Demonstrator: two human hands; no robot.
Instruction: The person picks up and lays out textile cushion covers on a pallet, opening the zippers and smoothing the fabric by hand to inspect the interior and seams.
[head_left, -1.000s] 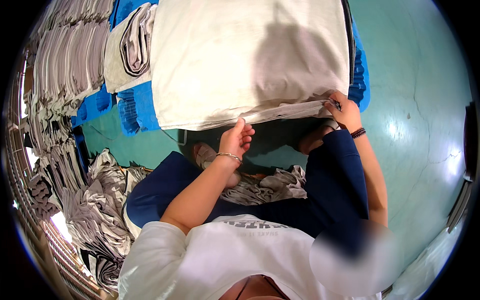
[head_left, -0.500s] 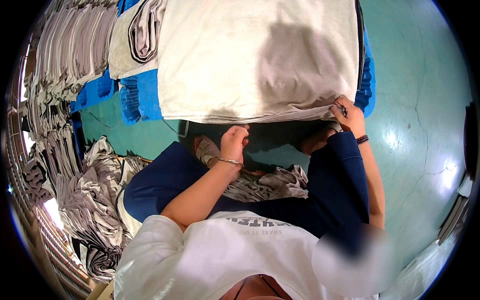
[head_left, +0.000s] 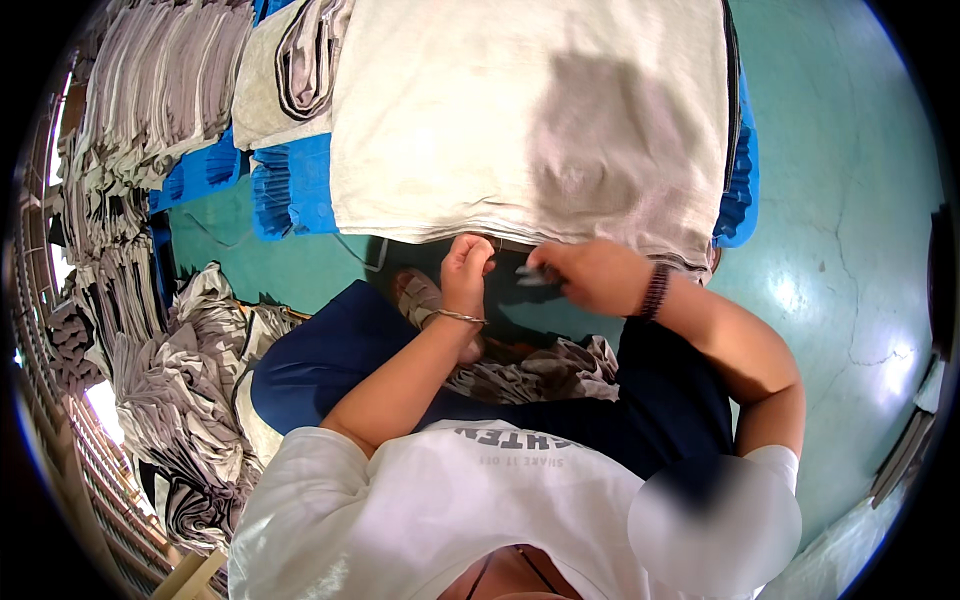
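Left hand (head_left: 466, 268) pinches the front edge of the pale cloth stack (head_left: 530, 120); right hand (head_left: 598, 275) is closed on small snips (head_left: 538, 275) just below it. Looks mid-job: one piece (head_left: 530, 368) on the lap, heaps (head_left: 180, 390) beside.

right hand (head_left: 598, 276) | moved left toward left hand (head_left: 466, 270) (apparently holding small tool)

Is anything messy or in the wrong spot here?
Yes. A crumpled grey garment lies bunched between the person's knees, and a loose heap of grey cloth sprawls on the green floor, unlike the neat white fabric stack.
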